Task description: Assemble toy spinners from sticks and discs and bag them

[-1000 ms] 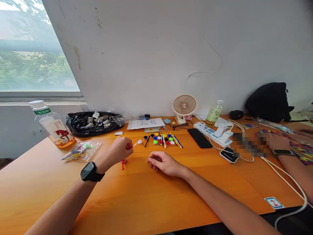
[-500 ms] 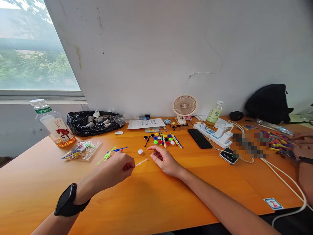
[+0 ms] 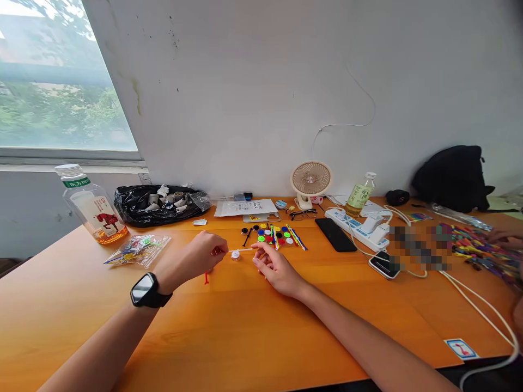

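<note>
A thin white plastic stick (image 3: 245, 249) is pinched at one end by my left hand (image 3: 206, 251), which has a black watch on its wrist. The other end reaches the fingertips of my right hand (image 3: 278, 270). That hand rests on the table, its thumb and index finger apart; whether it touches the stick I cannot tell. Just below the stick, a small round white piece (image 3: 235, 255) stands on the wood. Part of a red plastic piece (image 3: 206, 278) shows under my left hand; anything else there is hidden.
Colored discs and sticks (image 3: 278, 236) lie beyond my right hand. At left are a clear bag of parts (image 3: 139, 250), a tea bottle (image 3: 92, 204) and a black plastic bag (image 3: 126, 209). A phone (image 3: 335, 234), power strip (image 3: 357, 228) and fan (image 3: 311, 182) stand right. Another person's hand (image 3: 506, 237) is far right.
My left hand has moved forward and slightly right, bringing the white stick up over the round white piece. It now covers the green and blue pieces. My right hand has barely moved.
</note>
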Demonstrator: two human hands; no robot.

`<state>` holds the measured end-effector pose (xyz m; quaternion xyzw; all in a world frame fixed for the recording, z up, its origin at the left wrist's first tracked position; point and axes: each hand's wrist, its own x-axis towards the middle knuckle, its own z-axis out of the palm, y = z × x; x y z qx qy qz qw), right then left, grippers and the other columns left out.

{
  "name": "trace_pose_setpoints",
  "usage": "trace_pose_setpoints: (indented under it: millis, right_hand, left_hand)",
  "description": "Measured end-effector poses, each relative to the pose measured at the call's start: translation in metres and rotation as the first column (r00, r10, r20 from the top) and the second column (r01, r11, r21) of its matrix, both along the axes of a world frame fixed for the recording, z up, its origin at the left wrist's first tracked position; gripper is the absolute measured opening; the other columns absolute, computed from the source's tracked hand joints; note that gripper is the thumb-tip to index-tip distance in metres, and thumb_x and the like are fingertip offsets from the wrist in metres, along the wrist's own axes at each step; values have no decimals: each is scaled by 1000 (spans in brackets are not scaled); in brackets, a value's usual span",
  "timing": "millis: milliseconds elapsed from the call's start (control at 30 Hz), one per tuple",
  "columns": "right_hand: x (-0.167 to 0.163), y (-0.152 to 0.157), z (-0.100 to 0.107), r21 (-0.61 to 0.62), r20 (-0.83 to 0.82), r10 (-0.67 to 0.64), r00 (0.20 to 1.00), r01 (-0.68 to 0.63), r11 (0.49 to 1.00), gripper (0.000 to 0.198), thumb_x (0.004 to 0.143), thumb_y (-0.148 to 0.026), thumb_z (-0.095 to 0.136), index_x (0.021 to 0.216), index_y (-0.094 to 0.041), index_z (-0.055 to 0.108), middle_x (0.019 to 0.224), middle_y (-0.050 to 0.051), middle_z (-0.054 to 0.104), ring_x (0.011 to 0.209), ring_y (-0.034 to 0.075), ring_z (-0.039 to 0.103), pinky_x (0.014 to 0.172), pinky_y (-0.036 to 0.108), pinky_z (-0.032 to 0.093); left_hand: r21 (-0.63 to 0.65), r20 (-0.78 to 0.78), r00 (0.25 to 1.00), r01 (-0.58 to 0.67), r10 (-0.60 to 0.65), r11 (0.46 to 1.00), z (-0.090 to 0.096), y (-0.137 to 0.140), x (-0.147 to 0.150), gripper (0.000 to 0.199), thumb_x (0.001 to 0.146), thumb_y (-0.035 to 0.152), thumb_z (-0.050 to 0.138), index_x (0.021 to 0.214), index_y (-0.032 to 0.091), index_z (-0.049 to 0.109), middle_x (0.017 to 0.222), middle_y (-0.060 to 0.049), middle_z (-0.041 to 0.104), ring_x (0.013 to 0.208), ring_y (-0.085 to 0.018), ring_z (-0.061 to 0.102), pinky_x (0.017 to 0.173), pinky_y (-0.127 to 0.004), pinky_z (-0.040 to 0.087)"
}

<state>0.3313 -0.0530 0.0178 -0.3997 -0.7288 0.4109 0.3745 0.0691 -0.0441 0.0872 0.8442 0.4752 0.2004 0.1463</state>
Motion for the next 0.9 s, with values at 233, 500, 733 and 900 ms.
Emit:
trace_pose_setpoints:
  millis: [233,500,733,900]
  right_hand:
    - [-1,-1,1,5,47,15,999,-15,1000,38,100,-41,60,133,-22,56,108,5,58,73,12,53,68,27,48]
    - [0,-1,2,-7,82,32,996,-32,999,39,100,-42,60,132,-21,56,107,5,59,75,13,53,69,27,48]
    - [-1,-1,2,-11,119,44,992,-43,999,36,101,-41,59,131,-21,57,102,4,61,75,13,53,69,28,47]
    - [-1,-2,2,-4,134,42,990,-42,999,36,101,-43,59,131,-22,58,103,4,62,77,15,55,69,28,48]
  left_hand:
    - [-11,-6,1000,20,-20,1000,-10,-5,-6,27,92,16,49,98,19,76,78,-2,72,52,-11,62,56,-22,44]
    - [198,-122,990,91,-67,976,-26,2,-6,30,98,21,54,119,22,75,108,-9,72,98,-24,67,84,-32,50]
    - [242,-216,976,82,-29,967,-38,4,7,25,104,22,50,103,21,75,100,-10,70,92,-24,62,80,-34,46]
    - [243,-231,973,75,-17,967,-45,13,7,27,105,19,49,99,22,76,97,-10,72,90,-24,62,79,-34,44]
